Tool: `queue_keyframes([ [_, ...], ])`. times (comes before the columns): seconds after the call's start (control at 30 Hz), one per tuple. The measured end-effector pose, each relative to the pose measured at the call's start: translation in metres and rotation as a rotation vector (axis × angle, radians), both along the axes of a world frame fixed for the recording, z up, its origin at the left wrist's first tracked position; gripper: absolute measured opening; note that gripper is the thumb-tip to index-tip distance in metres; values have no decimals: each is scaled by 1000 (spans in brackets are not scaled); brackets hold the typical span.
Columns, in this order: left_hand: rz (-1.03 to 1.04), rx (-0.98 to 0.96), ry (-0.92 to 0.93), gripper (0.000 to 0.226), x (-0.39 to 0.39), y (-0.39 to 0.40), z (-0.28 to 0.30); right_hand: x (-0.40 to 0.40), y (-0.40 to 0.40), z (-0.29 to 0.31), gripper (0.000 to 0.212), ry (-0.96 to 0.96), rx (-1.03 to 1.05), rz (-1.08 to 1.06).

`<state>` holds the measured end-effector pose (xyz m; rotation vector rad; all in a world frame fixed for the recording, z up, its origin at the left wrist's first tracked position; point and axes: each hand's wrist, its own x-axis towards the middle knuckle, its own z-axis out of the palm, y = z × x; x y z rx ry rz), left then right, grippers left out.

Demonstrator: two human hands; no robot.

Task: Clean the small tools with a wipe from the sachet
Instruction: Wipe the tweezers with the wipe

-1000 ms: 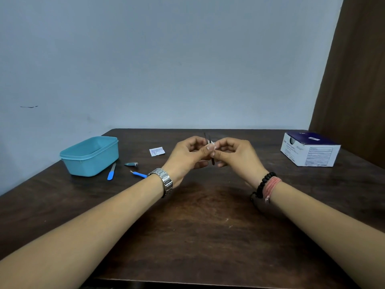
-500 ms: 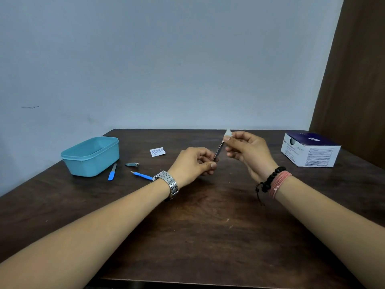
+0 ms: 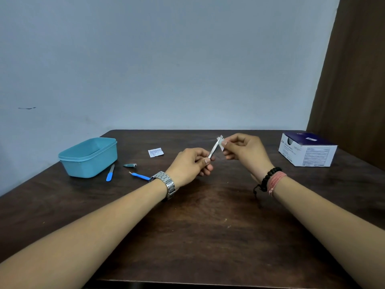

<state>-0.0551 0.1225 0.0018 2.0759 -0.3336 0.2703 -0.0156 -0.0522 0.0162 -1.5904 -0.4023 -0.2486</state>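
My left hand (image 3: 192, 165) pinches the lower end of a thin silver metal tool (image 3: 214, 150), which slants up to the right above the table. My right hand (image 3: 242, 152) holds a small white wipe (image 3: 220, 141) folded around the tool's upper tip. On the table to the left lie a torn white sachet (image 3: 155, 152), a nail clipper (image 3: 130, 165), a blue-handled file (image 3: 110, 173) and a blue-handled pointed tool (image 3: 140, 176), partly hidden by my left wrist.
A teal plastic tub (image 3: 88, 156) stands at the left, against the table's edge. A blue and white carton (image 3: 307, 151) sits at the far right. A grey wall runs behind the dark wooden table (image 3: 208, 226).
My hands have drawn apart. The right hand slid the wipe up along the tool to its tip, and the left hand moved down and left with the tool's lower end.
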Motion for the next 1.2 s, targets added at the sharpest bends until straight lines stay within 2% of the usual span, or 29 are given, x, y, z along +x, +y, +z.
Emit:
queue_keyframes([
  [0.17, -7, 74, -35, 16, -2, -1, 1, -2, 0, -5, 15, 29, -31, 12],
  [0.3, -26, 131, -62, 16, -3, -1, 2, 1, -3, 1, 14, 40, 121, -14],
  [0.43, -28, 148, -73, 17, -1, 0, 1, -1, -1, -5, 12, 83, 19, 54],
  [0.57, -32, 154, -84, 18, 1, 1, 0, 1, -2, 0, 11, 74, 111, 7],
  [0.7, -40, 161, -82, 18, 1, 0, -2, -1, -1, -5, 13, 98, 49, 86],
  [0.87, -41, 145, -87, 19, 2, 0, -1, 2, -5, 2, 15, 69, 141, 36],
  [0.97, -42, 158, -82, 19, 3, 0, -2, 0, -2, -3, 16, 89, 64, 86],
  [1.13, -33, 169, -65, 20, 3, -1, -4, 4, -5, 1, 16, 62, 135, -8],
  [1.2, -23, 220, -62, 19, 3, -3, -5, 3, -3, -3, 15, 86, 54, 32],
])
